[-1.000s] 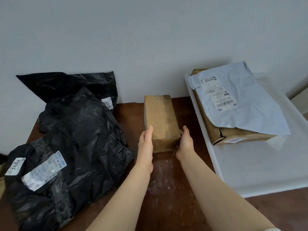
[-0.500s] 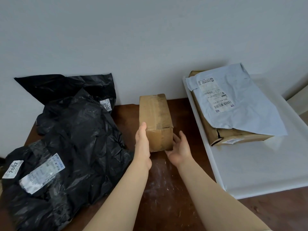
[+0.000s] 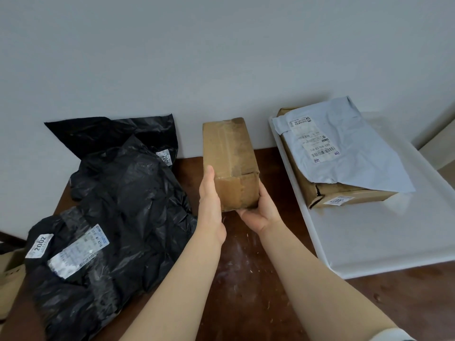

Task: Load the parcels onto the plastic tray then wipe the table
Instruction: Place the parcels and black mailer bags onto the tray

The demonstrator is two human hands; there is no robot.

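Raised, taped cardboard box (image 3: 230,156) sits in right hand (image 3: 258,214).

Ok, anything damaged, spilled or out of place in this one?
Two things. The large cardboard box on the white tray has a split, gaping near-left corner. The brown table shows whitish scuffs or dust between the forearms. The small box, pressed by the left hand and cradled by the right hand, looks intact.

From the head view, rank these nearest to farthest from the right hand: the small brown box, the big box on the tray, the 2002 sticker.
1. small brown box: centre, resting in the right hand.
2. big box: to the right, on the tray.
3. 2002 sticker: far left, on the black bag.
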